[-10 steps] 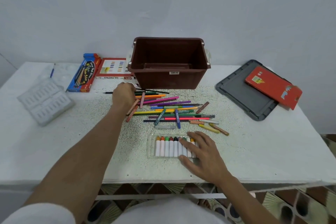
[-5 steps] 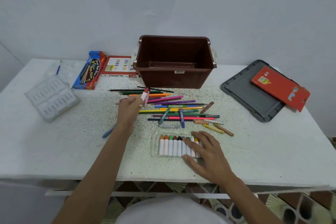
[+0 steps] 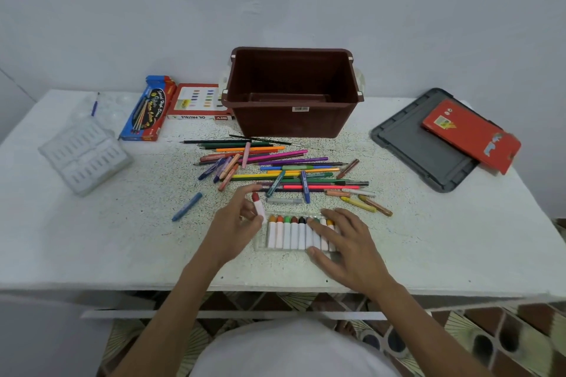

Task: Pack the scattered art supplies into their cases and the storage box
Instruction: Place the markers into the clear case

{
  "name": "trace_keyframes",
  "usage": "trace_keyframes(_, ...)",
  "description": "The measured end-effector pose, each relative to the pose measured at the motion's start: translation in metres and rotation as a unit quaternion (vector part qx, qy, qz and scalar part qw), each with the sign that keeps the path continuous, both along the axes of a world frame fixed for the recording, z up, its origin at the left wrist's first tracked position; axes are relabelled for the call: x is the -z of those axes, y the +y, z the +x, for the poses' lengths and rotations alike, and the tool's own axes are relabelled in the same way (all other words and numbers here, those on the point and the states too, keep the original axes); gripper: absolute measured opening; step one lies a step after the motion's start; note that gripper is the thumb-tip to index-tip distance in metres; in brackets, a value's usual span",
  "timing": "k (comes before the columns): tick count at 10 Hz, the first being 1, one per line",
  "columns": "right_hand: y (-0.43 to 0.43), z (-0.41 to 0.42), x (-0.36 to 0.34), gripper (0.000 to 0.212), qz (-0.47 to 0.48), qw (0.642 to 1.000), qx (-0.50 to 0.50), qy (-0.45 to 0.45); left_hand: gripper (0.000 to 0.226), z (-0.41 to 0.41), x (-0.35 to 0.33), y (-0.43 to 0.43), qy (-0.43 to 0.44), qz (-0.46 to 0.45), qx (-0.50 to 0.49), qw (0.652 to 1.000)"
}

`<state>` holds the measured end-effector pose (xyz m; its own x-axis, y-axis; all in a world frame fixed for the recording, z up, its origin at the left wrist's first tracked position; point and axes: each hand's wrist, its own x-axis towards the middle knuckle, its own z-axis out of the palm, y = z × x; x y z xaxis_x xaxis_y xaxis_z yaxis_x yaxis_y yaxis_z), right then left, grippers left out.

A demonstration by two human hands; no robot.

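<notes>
My left hand (image 3: 237, 220) pinches a red-tipped white crayon (image 3: 258, 206) just above the left end of a clear crayon tray (image 3: 260, 246). The tray holds a row of several white-bodied crayons (image 3: 290, 232). My right hand (image 3: 346, 239) rests with spread fingers on the tray's right part and covers some of the crayons there. Behind the tray lies a heap of coloured pencils and pastels (image 3: 275, 170). A blue pastel (image 3: 187, 206) lies alone to the left. The brown storage box (image 3: 292, 119) stands open behind the heap.
A clear plastic insert (image 3: 84, 156) lies at the left, with a blue brush box (image 3: 148, 109) and an oil pastels box (image 3: 199, 102) behind it. At the right a grey lid (image 3: 419, 144) carries a red case (image 3: 470, 135). The table's front edge (image 3: 275, 288) is close.
My left hand has come back from the pencil heap with the red-tipped crayon to the left end of the tray. A blue pastel now lies apart at the left. My right hand stays on the tray.
</notes>
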<state>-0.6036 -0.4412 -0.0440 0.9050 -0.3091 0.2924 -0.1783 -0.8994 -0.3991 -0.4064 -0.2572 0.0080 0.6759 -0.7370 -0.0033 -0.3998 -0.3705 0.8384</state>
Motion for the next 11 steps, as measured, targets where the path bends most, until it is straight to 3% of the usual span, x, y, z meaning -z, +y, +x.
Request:
trace_keyframes(4,0.001,0.0,-0.001,0.053,0.0,1.0,0.004,0.007,0.051,-0.01,0.005,0.006,-0.164,0.041,0.041,0.985)
trace_keyframes(6,0.0,-0.001,-0.001,0.053,-0.004,1.0,0.003,0.009,0.036,-0.011,0.006,0.002,-0.238,0.049,0.065,0.968)
trace_keyframes(8,0.001,-0.001,-0.002,0.053,-0.006,1.0,0.002,0.011,0.029,-0.008,0.015,0.001,-0.27,0.076,0.074,0.957)
trace_keyframes(9,0.001,-0.001,-0.003,0.052,-0.006,1.0,0.001,0.009,0.035,-0.006,0.016,0.0,-0.279,0.084,0.072,0.954)
trace_keyframes(11,0.0,-0.001,-0.002,0.053,-0.009,1.0,0.001,0.016,0.019,-0.006,0.01,-0.007,-0.271,0.098,0.069,0.955)
